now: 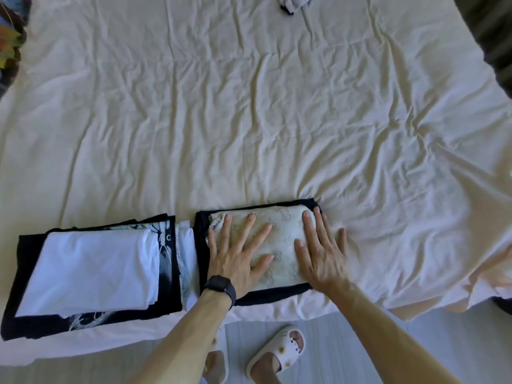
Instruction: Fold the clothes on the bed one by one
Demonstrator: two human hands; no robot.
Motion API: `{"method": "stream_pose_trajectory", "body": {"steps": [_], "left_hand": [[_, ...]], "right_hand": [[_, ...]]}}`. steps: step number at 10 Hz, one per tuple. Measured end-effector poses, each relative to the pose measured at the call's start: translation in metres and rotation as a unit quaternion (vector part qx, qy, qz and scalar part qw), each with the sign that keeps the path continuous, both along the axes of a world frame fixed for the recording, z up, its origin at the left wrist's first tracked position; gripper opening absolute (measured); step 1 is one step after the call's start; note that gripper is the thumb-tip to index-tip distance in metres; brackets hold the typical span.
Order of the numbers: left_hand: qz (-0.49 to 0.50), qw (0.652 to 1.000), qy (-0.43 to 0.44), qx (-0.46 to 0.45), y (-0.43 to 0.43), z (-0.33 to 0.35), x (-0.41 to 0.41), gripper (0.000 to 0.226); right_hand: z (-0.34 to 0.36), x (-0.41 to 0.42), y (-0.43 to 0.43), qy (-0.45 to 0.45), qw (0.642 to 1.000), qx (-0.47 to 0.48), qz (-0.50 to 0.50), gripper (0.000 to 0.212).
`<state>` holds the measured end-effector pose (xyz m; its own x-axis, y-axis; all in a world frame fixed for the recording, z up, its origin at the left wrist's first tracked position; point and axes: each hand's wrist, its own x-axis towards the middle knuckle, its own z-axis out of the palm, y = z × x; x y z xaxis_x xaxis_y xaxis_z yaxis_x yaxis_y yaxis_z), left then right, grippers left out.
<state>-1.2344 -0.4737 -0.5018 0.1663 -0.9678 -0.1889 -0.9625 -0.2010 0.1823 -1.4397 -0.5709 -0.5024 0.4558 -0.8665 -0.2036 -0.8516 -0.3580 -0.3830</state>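
Note:
A folded cream garment (279, 236) with small printed figures lies on top of a folded black garment (273, 296) near the bed's front edge. My left hand (238, 256), with a black watch on the wrist, presses flat on the cream garment's left half, fingers spread. On its right edge my right hand (321, 253) presses flat too, fingers straight. To the left sits a stack of folded clothes: a white shirt (91, 270) over a black printed shirt (166, 245).
The wrinkled cream bedsheet (249, 120) covers the wide bed beyond the piles. A small grey and black item (291, 2) lies at the far edge. Colourful cloth (9, 37) shows at the top left corner. My feet in white slippers (277, 353) stand on the floor below.

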Motion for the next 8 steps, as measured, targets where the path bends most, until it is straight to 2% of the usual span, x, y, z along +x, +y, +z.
{"method": "stream_pose_trajectory", "body": {"steps": [2, 3, 4, 5, 6, 7, 8], "left_hand": [[-0.018, 1.000, -0.002, 0.023, 0.002, -0.001, 0.001, 0.066], [-0.030, 0.999, -0.025, 0.000, -0.005, 0.020, -0.001, 0.063], [-0.088, 0.995, -0.017, -0.051, -0.020, 0.043, -0.016, 0.063], [-0.118, 0.993, 0.008, 0.002, -0.029, 0.045, -0.031, 0.066], [-0.097, 0.994, 0.011, 0.043, -0.035, 0.037, -0.031, 0.063], [-0.122, 0.990, -0.006, 0.063, -0.042, 0.036, -0.030, 0.060], [-0.123, 0.991, -0.013, 0.047, -0.041, 0.035, -0.029, 0.064]], "right_hand": [[0.003, 0.001, 0.004, -0.007, 1.000, 0.027, 0.005, 0.062], [0.017, 0.002, 0.004, 0.002, 0.999, 0.048, -0.006, 0.064], [0.035, -0.001, 0.002, 0.014, 0.996, 0.083, 0.005, 0.063], [0.050, -0.006, 0.001, 0.027, 0.994, 0.102, 0.036, 0.062], [0.063, -0.012, -0.003, 0.078, 0.990, 0.101, 0.065, 0.071], [0.064, -0.010, -0.003, 0.108, 0.986, 0.110, 0.067, 0.076], [0.074, -0.004, -0.012, 0.102, 0.982, 0.149, 0.062, 0.063]]}}
